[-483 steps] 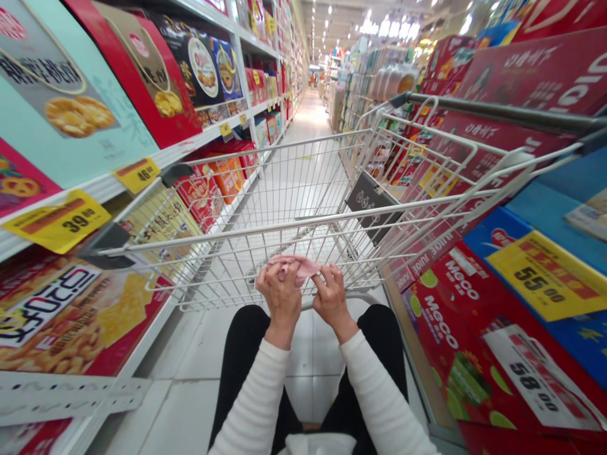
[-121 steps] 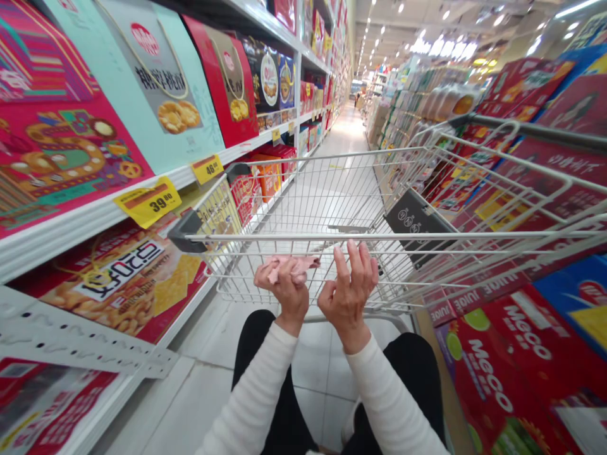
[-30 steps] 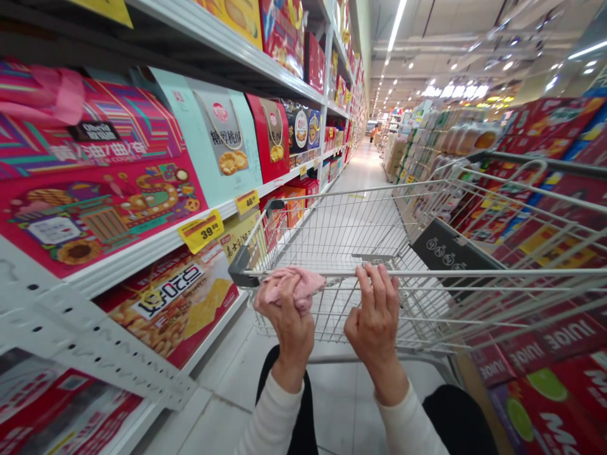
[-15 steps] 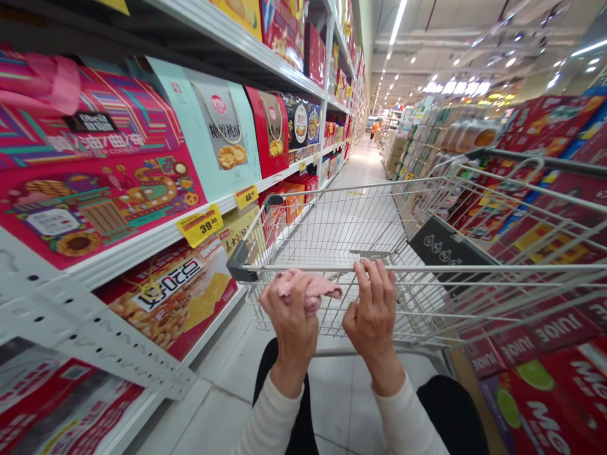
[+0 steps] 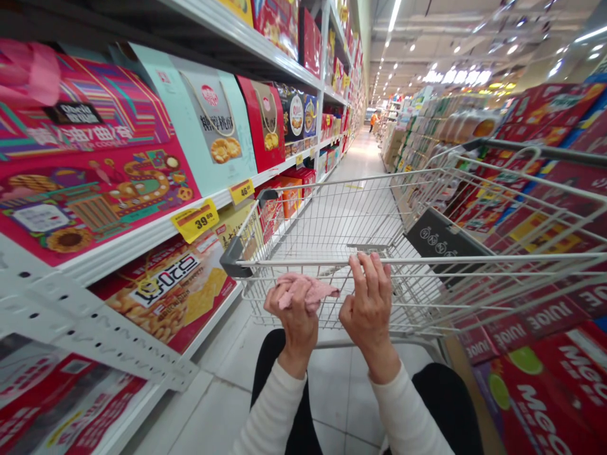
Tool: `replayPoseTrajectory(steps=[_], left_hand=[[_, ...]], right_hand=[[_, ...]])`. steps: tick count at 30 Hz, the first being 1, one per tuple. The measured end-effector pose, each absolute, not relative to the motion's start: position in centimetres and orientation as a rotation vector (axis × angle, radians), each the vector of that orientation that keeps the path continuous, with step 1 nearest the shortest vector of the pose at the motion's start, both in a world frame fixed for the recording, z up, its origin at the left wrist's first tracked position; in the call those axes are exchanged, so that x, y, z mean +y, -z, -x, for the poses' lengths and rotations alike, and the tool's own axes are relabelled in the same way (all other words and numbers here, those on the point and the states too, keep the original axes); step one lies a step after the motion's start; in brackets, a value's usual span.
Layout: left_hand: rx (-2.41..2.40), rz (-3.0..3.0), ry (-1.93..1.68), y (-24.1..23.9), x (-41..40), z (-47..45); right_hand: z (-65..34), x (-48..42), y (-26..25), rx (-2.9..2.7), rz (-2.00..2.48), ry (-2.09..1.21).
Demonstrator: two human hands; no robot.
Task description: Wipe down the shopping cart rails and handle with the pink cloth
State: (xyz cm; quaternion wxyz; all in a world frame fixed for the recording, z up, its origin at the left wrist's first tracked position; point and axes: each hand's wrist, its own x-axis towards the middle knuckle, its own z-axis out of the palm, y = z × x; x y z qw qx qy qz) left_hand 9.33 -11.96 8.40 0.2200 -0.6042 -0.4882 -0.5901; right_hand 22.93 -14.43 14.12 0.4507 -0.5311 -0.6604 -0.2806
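A crumpled pink cloth (image 5: 308, 292) is bunched in my left hand (image 5: 296, 325), whose fingers curl round it just below the top rail of the shopping cart. My right hand (image 5: 368, 303) has its fingers hooked over that rail, with the thumb folded in at the side. The wire shopping cart (image 5: 327, 261) stands sideways before me, a grey plastic corner at its left end. Inside its basket, toward the right, is a dark grey panel (image 5: 443, 243) with small round symbols.
At left a white shelf (image 5: 76, 268) carries gift boxes, among them a mint-green box (image 5: 165, 120), with yellow price tags (image 5: 195, 220) along its edge. Stacked red drink cartons (image 5: 545, 392) stand close on the right. A tiled aisle (image 5: 360, 164) runs ahead, with a distant person (image 5: 374, 120) in orange.
My left hand with the cloth now sits a little lower against the cart's rail. My right hand keeps its hold. The shelf goods at left have shifted slightly left in view.
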Motion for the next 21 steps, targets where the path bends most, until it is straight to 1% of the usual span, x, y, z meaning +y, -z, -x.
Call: replayPoseTrajectory(steps=[2, 4, 9, 11, 13, 18, 21], left_hand=[[-1.355, 1.670, 1.660, -9.0, -11.3, -9.7], [-1.353, 1.679, 1.635, -8.3, -10.6, -9.9], [-1.271, 1.757, 1.454, -3.0, -10.6, -9.0], [-1.295, 1.846, 1.400, -2.0, -11.2, -8.5], [-1.352, 1.873, 1.413, -2.6, -11.7, -8.2], [-1.361, 1.674, 1.619, -7.2, -11.5, -8.4], [-1.300, 1.680, 1.629, -7.1, -11.0, -8.6]], right_hand=[[-22.9, -14.5, -14.0, -1.616, 1.309, 0.689], [-22.8, -14.6, -14.0, -1.609, 1.312, 0.693], [-22.8, -14.9, -14.0, -1.627, 1.354, 0.685], [-22.9, -15.0, -14.2, -1.623, 1.368, 0.681], [-22.9, -15.0, -14.4, -1.624, 1.374, 0.680], [-22.2, -14.8, -13.9, -1.596, 1.370, 0.645], [-21.2, -15.0, -11.8, -1.515, 1.347, 0.647]])
